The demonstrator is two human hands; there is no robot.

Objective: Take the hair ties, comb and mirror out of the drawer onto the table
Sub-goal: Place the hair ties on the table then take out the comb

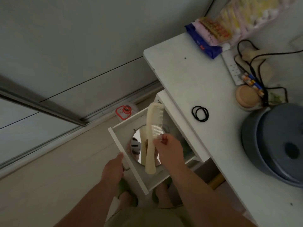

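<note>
Black hair ties [200,114] lie on the white table [188,76] near its left edge. The white drawer [129,163] stands pulled out below the table. My left hand [113,169] grips the drawer's front panel. A cream comb [151,136] is lifted above the drawer, pinched by its teeth in my right hand [168,149]. Under the comb a round mirror [136,146] lies flat in the drawer and reflects the comb.
On the table stand a blue-grey lidded pot [275,145], a round peach case [246,97], a power strip [232,69] with black cables, and snack packets [211,36] at the back. A sliding-door rail [49,105] crosses the floor on the left.
</note>
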